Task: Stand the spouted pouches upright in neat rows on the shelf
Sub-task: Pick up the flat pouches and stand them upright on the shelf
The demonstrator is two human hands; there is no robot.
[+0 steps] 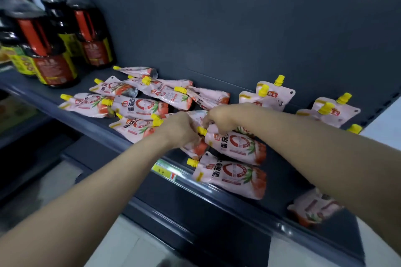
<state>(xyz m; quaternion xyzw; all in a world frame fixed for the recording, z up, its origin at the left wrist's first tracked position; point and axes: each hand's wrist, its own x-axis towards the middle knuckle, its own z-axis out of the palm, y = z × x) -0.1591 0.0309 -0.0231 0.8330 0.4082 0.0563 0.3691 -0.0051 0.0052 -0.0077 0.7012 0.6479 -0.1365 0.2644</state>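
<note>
Several pink spouted pouches with yellow caps lie flat in a loose heap [138, 106] on the dark shelf [217, 201]. Both my hands meet over one lying pouch [236, 144] at mid-shelf. My left hand [181, 129] curls its fingers at that pouch's yellow spout. My right hand [219, 118] pinches its top edge from above. Another pouch [232, 176] lies flat in front of it, near the shelf edge. At the back right, a few pouches [273, 96] stand upright against the back panel, with more [334, 110] further right.
Tall dark sauce bottles [86, 34] stand at the shelf's left end. A yellow and green price label [165, 171] sits on the front rail. One pouch [312, 208] lies under my right forearm at the shelf's right end. Bare shelf shows behind the held pouch.
</note>
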